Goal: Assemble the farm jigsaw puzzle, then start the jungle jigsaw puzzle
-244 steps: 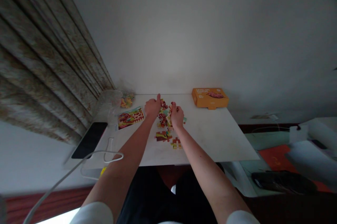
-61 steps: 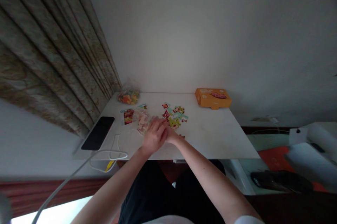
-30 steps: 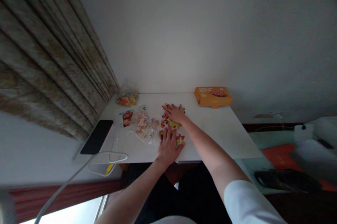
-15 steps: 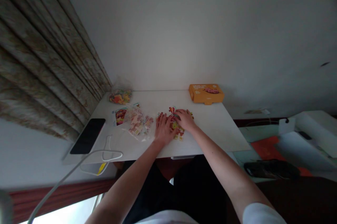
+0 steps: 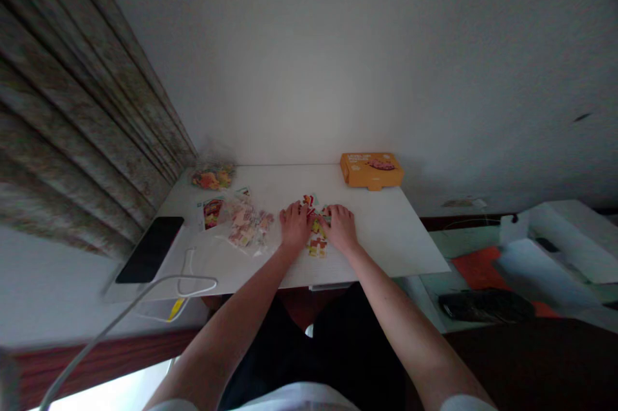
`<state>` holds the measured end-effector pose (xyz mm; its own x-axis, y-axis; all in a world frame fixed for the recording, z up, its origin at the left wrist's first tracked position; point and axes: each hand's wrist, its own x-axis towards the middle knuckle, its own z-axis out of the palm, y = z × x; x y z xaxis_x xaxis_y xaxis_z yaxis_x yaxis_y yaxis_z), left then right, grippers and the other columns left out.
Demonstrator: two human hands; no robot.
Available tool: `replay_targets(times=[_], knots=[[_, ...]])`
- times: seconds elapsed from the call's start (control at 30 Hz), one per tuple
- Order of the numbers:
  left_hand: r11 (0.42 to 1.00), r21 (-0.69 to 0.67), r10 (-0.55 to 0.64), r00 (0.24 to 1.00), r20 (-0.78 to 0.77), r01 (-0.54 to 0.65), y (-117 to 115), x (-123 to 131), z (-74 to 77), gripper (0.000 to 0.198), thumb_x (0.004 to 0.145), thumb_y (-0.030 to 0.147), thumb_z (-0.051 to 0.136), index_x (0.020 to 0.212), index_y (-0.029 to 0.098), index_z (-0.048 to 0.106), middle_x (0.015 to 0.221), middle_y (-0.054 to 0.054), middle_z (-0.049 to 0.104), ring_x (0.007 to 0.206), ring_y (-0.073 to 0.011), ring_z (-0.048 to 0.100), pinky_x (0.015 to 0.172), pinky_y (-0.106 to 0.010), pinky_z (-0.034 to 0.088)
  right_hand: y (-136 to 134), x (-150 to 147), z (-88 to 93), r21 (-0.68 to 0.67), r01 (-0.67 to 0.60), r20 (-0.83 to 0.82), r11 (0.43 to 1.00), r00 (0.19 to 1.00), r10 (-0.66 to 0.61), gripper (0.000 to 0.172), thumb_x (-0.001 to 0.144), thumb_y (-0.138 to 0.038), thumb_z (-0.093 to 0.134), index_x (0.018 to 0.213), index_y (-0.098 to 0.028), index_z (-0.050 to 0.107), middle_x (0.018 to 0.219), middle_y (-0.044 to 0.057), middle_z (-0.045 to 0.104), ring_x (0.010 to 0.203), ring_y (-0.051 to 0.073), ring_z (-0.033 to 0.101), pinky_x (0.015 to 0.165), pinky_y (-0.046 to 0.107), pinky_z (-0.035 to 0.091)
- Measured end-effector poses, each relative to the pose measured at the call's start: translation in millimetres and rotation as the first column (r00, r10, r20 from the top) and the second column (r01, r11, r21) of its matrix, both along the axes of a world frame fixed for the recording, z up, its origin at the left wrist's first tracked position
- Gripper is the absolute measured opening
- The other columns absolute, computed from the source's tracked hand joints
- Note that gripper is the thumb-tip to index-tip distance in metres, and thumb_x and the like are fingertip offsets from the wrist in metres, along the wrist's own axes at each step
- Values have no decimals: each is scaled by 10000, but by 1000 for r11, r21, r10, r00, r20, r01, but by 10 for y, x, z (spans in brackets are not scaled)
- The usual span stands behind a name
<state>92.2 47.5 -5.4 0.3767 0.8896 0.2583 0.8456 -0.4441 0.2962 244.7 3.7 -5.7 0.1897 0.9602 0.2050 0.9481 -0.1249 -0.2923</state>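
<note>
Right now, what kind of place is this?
Probably a room at home. A white table stands against a plain wall beside a long curtain, with jigsaw pieces, an orange box and a phone on it.

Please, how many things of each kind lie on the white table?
Bags of pieces: 2
Pile of loose pieces: 1
Orange box: 1
Black phone: 1
Picture card: 1
White cable: 1
Total: 7

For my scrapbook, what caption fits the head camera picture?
Left hand and right hand flank puzzle pieces on a white table.
</note>
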Motion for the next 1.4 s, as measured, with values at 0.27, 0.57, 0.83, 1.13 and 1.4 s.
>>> replay_targets(times=[0.27, 0.57, 0.83, 1.13, 1.4], knots=[[992, -82, 95, 995, -23, -97, 87, 62, 91, 373, 1050, 323, 416, 1345, 217, 619, 1434, -143, 576, 1277, -300, 539, 1065, -440, 413, 205, -197, 155, -123, 269, 5, 955, 963, -271, 509, 1042, -499, 423, 1152, -68, 670, 1126, 232, 676, 1061, 316, 638, 888, 389, 450], [982, -160, 105, 995, 2, -103, 121, 77, 125, 372, 1065, 302, 357, 1258, 184, 654, 1317, -155, 630, 1222, -311, 543, 1014, -435, 414, 249, -258, 235, -206, 263, -43, 942, 960, -278, 543, 1042, -568, 390, 1119, -129, 699, 972, 198, 748, 911, 299, 726, 790, 364, 495], [987, -159, 46, 943, 329, 7, 152, -54, 115, 339, 1047, 226, 376, 1193, 189, 680, 1218, -116, 660, 1166, -233, 590, 1057, -379, 431, 319, 64, 237, -175, 350, -207, 920, 901, -382, 612, 1017, -636, 396, 1096, -140, 744, 959, 193, 763, 912, 291, 722, 770, 335, 480], [948, -314, -7, 993, 114, 42, 17, -486, 160, 621, 858, 303, 709, 1431, 160, 518, 1407, -182, 603, 1322, -332, 550, 1128, -449, 401, 443, -235, 259, -143, 180, -249, 973, 945, -211, 516, 1026, -612, 417, 1076, -197, 719, 1009, 123, 746, 928, 242, 694, 773, 297, 460], [916, -368, -122, 985, 125, 160, 46, -495, 155, 830, 710, 179, 826, 1457, 158, 465, 1347, -177, 629, 1257, -311, 590, 1082, -418, 436, 303, -502, 199, -180, 32, -108, 983, 993, -53, 568, 951, -547, 586, 1347, -140, 579, 1351, 200, 591, 1250, 342, 532, 973, 424, 450]])
